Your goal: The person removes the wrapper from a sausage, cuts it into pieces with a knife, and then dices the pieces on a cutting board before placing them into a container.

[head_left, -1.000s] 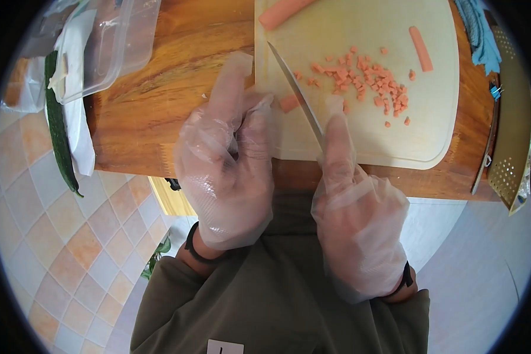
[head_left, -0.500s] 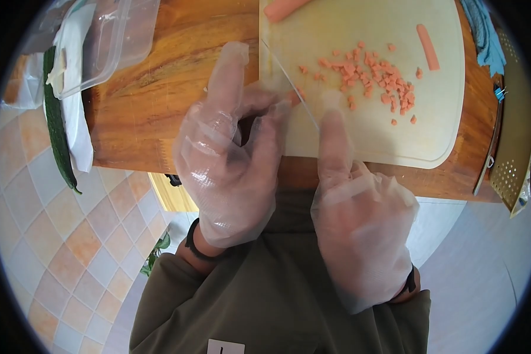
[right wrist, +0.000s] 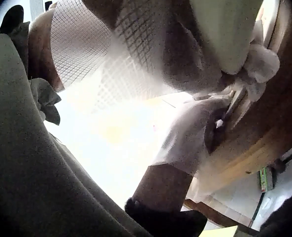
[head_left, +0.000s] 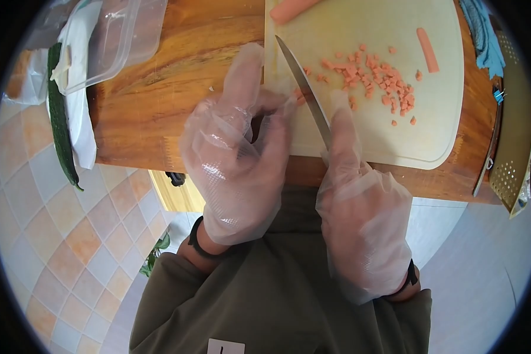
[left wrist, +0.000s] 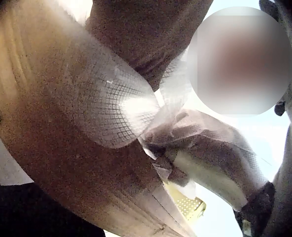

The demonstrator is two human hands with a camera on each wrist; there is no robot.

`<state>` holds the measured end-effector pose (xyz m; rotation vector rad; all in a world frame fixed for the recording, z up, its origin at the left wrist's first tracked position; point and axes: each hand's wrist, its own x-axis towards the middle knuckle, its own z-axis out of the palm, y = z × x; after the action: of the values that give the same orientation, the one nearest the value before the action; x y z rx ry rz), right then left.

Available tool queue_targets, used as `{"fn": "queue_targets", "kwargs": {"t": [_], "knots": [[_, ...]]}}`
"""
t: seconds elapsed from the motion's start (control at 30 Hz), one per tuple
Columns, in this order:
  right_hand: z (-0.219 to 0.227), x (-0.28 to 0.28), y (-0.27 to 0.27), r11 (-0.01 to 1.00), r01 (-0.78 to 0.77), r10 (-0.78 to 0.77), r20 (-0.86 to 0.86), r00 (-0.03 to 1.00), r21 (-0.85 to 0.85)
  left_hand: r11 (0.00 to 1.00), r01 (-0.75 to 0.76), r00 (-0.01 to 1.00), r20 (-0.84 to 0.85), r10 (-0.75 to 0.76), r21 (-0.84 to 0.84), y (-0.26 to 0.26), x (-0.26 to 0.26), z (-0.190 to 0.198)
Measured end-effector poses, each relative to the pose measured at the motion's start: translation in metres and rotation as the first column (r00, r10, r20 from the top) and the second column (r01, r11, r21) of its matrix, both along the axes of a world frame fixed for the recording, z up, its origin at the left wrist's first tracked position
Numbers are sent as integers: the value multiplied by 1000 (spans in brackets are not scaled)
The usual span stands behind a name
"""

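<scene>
In the head view my right hand, in a clear plastic glove, grips a knife with the index finger stretched along the top of its blade. The pale handle shows in the right wrist view. My gloved left hand is at the left edge of the white cutting board, its index finger pointing forward. Its thumb and other fingertips pinch a small carrot strip, mostly hidden by them, just left of the blade. Diced carrot lies scattered right of the knife.
A carrot strip and a thick carrot piece lie on the board. To the left are a cucumber, white paper and a clear plastic container. A blue cloth and a perforated metal strainer stand at the right.
The blade tilted edge-on half a second ago and now shows its flat side again. Both hands have shifted slightly right in the view; the left fingers remain at the small strip.
</scene>
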<state>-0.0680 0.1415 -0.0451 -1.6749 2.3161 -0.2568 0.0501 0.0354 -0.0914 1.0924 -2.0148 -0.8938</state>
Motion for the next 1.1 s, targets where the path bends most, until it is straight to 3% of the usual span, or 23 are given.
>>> {"fn": "queue_targets", "kwargs": {"t": [0.1,0.17,0.27,0.4,0.43,0.47,0.6,0.67,0.77,0.83,0.9,0.97,1.03,1.1], "knots": [[3,0,-2,999,-23,24,11,1000,-30,1000,-12,999,46,12,10,1,1,1],[9,5,-6,998,-9,14,-88,996,60,1000,-14,999,47,13,9,2,-1,1],[4,6,-8,997,-72,78,-245,966,34,988,-38,997,-56,47,152,2,-2,3],[9,4,-9,995,-77,88,-219,972,59,999,16,989,147,-9,-47,-3,1,8],[9,4,-8,998,-34,41,-125,991,54,992,27,977,213,0,-123,-3,1,9],[10,4,-6,998,10,-8,-31,999,55,992,26,977,212,1,-124,-2,0,9],[10,-2,1,996,50,-45,-61,997,70,996,5,991,135,6,-86,-1,-3,6],[12,-8,4,999,25,-27,42,999,43,995,11,993,118,1,-100,-2,-2,4],[15,-9,2,996,19,-14,-60,998,91,987,64,988,147,-41,-151,-3,0,4],[20,-11,1,996,24,-21,-34,999,83,1000,15,998,52,-16,16,-2,0,4],[20,-14,2,997,29,-28,-9,1000,76,999,6,1000,3,-7,43,-1,3,5],[15,-20,3,997,-28,28,-3,1000,-76,998,-2,999,-45,6,70,0,3,2],[18,-24,1,997,-73,72,-48,996,-32,990,-107,954,-269,129,96,4,3,-8],[18,-27,-1,993,-119,120,-88,989,14,992,-108,962,-243,121,69,6,7,-11]]}}
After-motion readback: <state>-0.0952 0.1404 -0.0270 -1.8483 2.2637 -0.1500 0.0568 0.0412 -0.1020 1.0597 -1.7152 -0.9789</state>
